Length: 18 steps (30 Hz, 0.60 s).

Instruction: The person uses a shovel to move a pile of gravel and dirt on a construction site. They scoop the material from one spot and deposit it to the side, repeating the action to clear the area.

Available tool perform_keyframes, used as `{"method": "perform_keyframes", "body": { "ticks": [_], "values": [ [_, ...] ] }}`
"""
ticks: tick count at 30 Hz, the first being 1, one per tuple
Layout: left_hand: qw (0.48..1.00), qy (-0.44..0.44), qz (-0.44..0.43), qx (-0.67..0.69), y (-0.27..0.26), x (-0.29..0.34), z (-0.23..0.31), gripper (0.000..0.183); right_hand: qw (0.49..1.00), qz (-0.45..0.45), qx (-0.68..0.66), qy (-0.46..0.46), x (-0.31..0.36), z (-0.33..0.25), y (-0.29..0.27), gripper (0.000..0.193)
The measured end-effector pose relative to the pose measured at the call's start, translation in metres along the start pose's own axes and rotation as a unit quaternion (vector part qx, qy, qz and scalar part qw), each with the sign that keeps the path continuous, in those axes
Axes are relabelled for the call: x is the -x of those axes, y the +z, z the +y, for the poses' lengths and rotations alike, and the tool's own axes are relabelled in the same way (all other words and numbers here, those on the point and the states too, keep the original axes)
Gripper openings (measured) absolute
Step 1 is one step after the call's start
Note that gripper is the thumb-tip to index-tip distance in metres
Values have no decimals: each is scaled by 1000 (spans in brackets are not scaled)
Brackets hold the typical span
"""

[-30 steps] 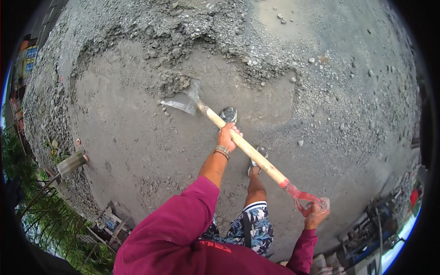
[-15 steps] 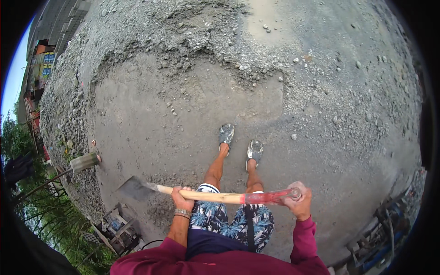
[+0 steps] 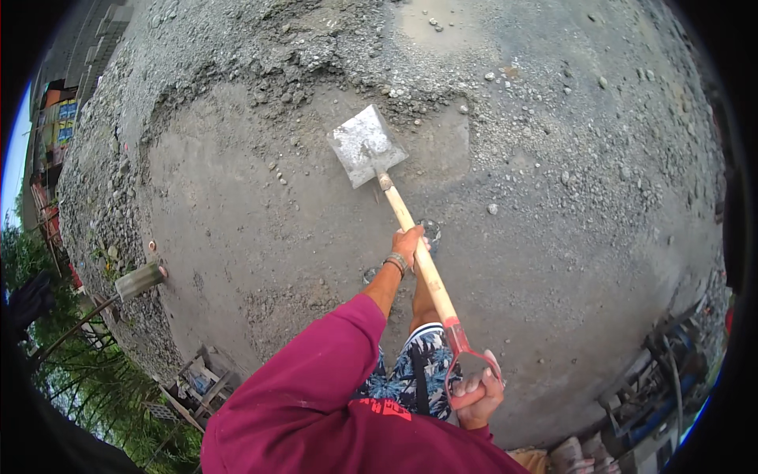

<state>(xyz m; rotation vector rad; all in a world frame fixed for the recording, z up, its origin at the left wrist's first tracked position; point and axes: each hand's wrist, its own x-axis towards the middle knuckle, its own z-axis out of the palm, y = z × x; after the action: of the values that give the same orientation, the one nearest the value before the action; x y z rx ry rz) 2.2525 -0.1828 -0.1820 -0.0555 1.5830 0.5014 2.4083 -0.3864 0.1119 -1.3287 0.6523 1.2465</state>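
A shovel [image 3: 427, 268] with a pale wooden shaft, red D-shaped handle and square metal blade slants away from me. My left hand [image 3: 409, 245] is wrapped round the middle of its shaft. Closed on the grip of the red handle, close to my shorts, is my right hand [image 3: 480, 395]. The blade [image 3: 368, 147] faces up, smeared whitish grey and bearing no heap of gravel. It is just short of the ragged edge of a gravel heap [image 3: 300, 71]; whether it touches the ground I cannot tell.
Bare grey ground [image 3: 213, 205] spreads round my feet, with loose stones to the right. A shallow puddle [image 3: 426, 24] lies beyond the gravel. At the left, a block on a pole [image 3: 140, 280] stands by greenery. Metal machinery [image 3: 655, 387] sits at the lower right, sacks [image 3: 572, 457] nearby.
The shovel has swung from lying crosswise, blade at the left, to pointing forward at the gravel. My left hand moved forward and right; my right hand came down and slightly left.
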Motion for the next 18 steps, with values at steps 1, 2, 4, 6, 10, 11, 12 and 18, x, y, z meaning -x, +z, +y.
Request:
{"method": "perform_keyframes", "body": {
  "ticks": [1, 2, 4, 6, 10, 11, 12, 18],
  "values": [
    [1000, 8, -4, -16, -1, -12, -3, 20, 1000, 14, -10, 3, -13, 11, 15, 44],
    [999, -26, -19, -6, 13, -10, -7, 20, 999, 39, -25, -6, -28, 21, 28, 43],
    [994, -47, -73, 65, 32, -12, 15, 18, 997, 39, -67, -2, -60, 21, 65, 41],
    [971, -72, -142, 180, 19, -1, 7, 14, 993, 43, -110, 20, -41, 11, 81, 40],
    [974, -122, -91, 167, 6, 13, 3, 13, 997, 66, -41, 20, -28, 22, 83, 41],
    [977, -118, -91, 151, 7, 16, 3, 13, 997, 64, -45, 16, -25, 24, 81, 42],
    [980, -115, -91, 135, 8, 20, 2, 14, 997, 62, -48, 13, -22, 27, 74, 42],
    [981, -148, -74, 101, 37, 39, 63, 12, 996, 18, -51, -78, -16, 21, 117, 48]
  ]
}}
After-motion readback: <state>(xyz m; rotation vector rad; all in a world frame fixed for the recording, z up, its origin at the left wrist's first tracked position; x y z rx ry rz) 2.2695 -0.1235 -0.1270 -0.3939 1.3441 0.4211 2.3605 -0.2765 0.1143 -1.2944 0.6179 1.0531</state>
